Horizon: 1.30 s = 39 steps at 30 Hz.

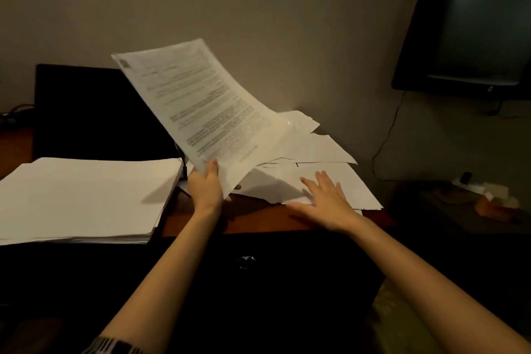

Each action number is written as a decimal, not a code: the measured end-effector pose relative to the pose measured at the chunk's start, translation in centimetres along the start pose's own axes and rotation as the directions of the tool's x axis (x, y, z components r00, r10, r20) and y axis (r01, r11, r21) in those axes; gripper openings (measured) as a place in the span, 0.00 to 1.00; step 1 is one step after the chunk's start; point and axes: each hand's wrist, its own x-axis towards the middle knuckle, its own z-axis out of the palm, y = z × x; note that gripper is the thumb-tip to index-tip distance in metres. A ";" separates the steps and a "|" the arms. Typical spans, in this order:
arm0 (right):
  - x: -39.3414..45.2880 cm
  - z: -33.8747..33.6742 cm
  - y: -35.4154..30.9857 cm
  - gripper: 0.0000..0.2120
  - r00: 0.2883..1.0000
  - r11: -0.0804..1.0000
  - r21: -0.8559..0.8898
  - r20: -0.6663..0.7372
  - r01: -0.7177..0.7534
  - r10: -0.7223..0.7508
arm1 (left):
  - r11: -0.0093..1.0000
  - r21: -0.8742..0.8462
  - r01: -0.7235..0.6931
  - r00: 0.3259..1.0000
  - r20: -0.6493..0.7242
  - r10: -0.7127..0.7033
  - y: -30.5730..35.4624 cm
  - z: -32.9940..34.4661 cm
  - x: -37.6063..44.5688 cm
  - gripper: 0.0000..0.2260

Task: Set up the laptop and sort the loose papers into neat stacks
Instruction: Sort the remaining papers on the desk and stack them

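Your left hand (pixel 205 187) pinches the printed white sheet (pixel 198 103) to lift it, while your flat, spread right hand (pixel 324 198) steadies the loose white papers (pixel 339 178) beneath it.

You see a plain wall (pixel 287 23) in dim, warm light | a dark TV (pixel 474 26) hangs on it at your right, with a thin cord (pixel 386 138) going down | a brown desk (pixel 258 218) sits by the wall.
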 end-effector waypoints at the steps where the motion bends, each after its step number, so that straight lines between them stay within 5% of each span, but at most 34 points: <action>1: -0.4 0.1 0.6 0.44 0.998 0.997 -0.076 0.056 -0.013 0.017 | 0.999 -0.039 0.012 1.000 -0.014 -0.012 0.2 0.4 -0.4 0.09; 12: -4.3 -0.2 0.7 0.48 0.993 0.975 -0.195 0.074 0.110 -0.097 | 0.999 0.033 0.001 0.987 0.161 -0.007 -1.2 1.7 -1.5 0.06; 15: -4.9 0.3 0.4 0.37 0.982 0.929 -0.330 -0.024 0.168 -0.186 | 0.998 0.060 -0.008 0.991 0.136 0.000 -1.3 1.4 -1.6 0.04; 21: -5.8 -2.2 -0.4 0.11 0.975 0.936 -0.319 -0.111 0.147 -0.191 | 0.999 -0.049 0.024 0.999 0.027 -0.023 -0.6 1.4 -2.1 0.05; 24: -5.6 -2.8 -0.7 0.10 0.963 0.936 -0.336 -0.200 0.103 -0.178 | 0.996 -0.081 0.024 0.995 -0.098 -0.032 -0.5 1.2 -1.9 0.10; 28: -4.7 -2.7 -0.2 0.11 0.895 0.979 -0.199 -0.430 0.037 -0.122 | 0.993 -0.105 0.054 0.967 -0.244 -0.079 -0.7 0.7 -1.3 0.16; 31: -3.5 -3.0 0.3 0.08 0.804 0.992 0.122 -0.593 0.036 0.044 | 0.992 -0.101 0.080 0.956 -0.273 -0.105 -0.7 0.4 -1.1 0.17; 33: -3.0 -3.6 0.1 0.07 0.723 0.914 0.390 -0.663 0.112 0.194 | 0.993 -0.063 0.096 0.960 -0.256 -0.109 -0.9 0.5 -1.0 0.18; 35: -3.3 -4.6 -0.6 0.07 0.665 0.718 0.651 -0.653 0.246 0.363 | 0.994 -0.004 0.105 0.967 -0.235 -0.103 -1.1 0.5 -0.9 0.18; 39: -3.2 -6.8 -1.7 0.09 0.629 0.300 0.836 -0.544 0.459 0.555 | 0.990 0.058 0.126 0.973 -0.204 -0.112 -1.1 0.5 -0.9 0.18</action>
